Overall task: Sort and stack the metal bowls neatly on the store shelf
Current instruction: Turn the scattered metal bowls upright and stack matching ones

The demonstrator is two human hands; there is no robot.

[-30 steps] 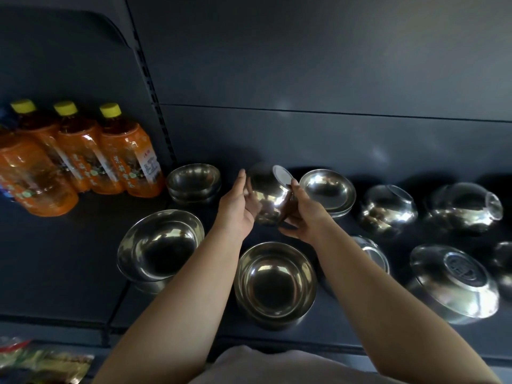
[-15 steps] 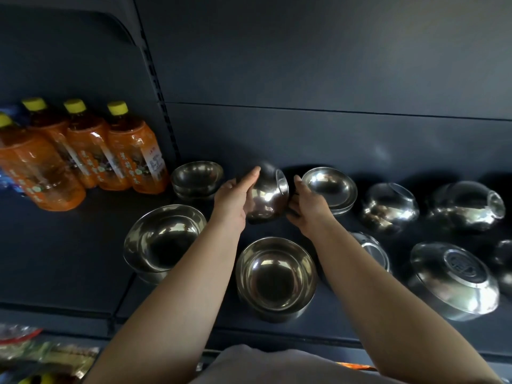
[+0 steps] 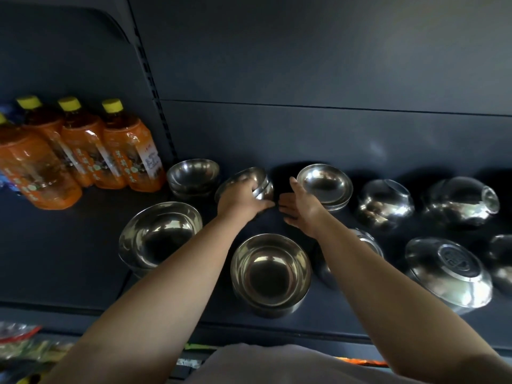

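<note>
While the left hand grips a small bowl at the back of the shelf, just right of a bowl stack, the right hand sits beside it, fingers straight, holding nothing. More bowls lie tipped over to the right, and orange bottles stand on the left.

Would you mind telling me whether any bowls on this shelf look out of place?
Yes: two bowls at the back right lie tipped on their sides, and a larger one in front sits upside down, unlike the upright stacks.
</note>
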